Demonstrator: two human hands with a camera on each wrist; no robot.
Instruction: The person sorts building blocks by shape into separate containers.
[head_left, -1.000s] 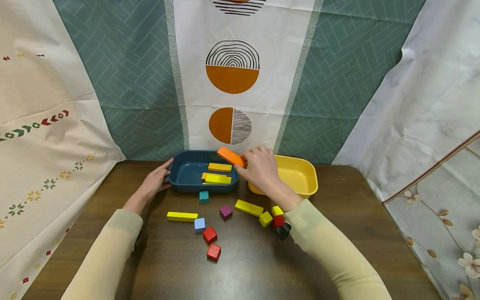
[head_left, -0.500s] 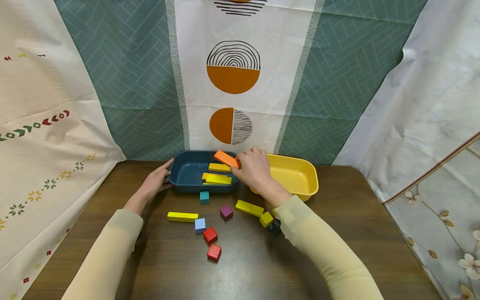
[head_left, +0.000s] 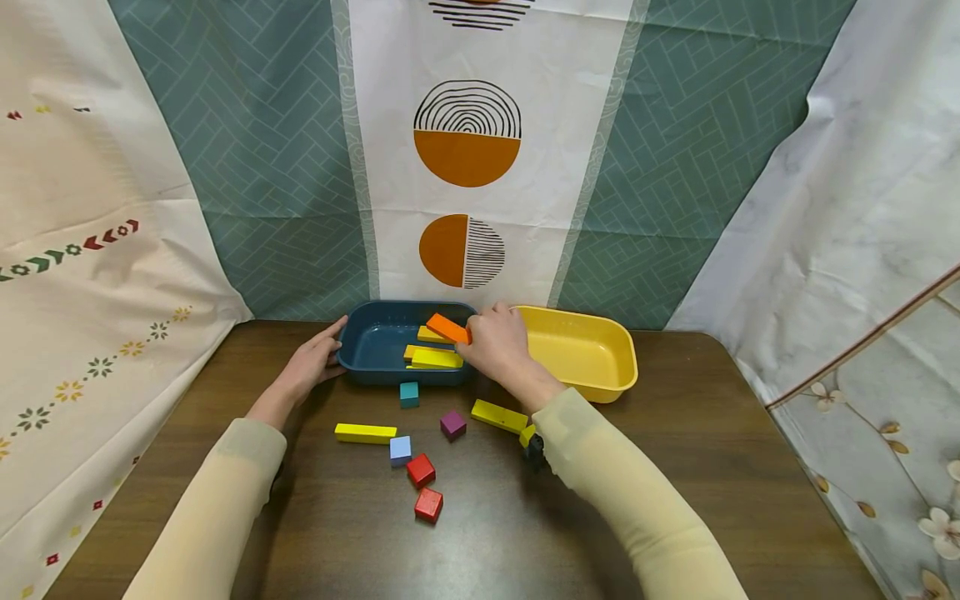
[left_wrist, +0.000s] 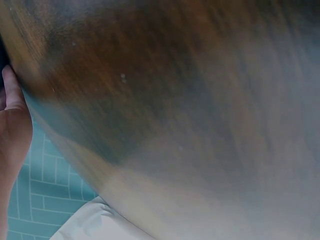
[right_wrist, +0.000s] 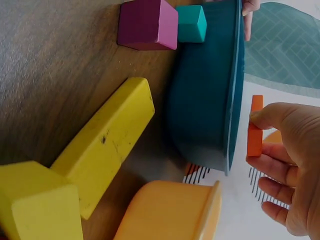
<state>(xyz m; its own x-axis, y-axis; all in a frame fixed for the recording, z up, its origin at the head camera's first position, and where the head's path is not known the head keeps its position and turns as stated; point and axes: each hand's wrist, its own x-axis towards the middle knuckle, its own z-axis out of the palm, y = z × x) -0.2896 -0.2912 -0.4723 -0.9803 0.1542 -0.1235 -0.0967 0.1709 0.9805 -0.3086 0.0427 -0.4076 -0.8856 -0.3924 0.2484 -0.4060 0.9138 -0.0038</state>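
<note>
My right hand (head_left: 495, 342) pinches an orange block (head_left: 448, 327) between thumb and fingers, above the right part of the dark blue tray (head_left: 367, 375). In the right wrist view the orange block (right_wrist: 255, 135) is seen edge-on, beside the tray's rim. Several yellow bars lie inside the tray, among them a bright yellow bar (head_left: 438, 359). My left hand (head_left: 306, 367) rests against the tray's left end, its fingers fairly straight along the wall. The left wrist view shows only part of that hand (left_wrist: 15, 130), at the left edge.
A yellow tray (head_left: 618, 383) stands to the right. In front lie a teal cube (head_left: 408, 395), purple cube (head_left: 453, 425), light blue cube (head_left: 401, 451), two red cubes (head_left: 421, 471) and yellow bars (head_left: 365, 433). My right forearm hides some blocks. Patterned cloths hang behind the table (head_left: 337, 533).
My right hand has moved left and down with the orange block, from near the yellow tray to over the blue tray's bars. The left hand has stayed in place.
</note>
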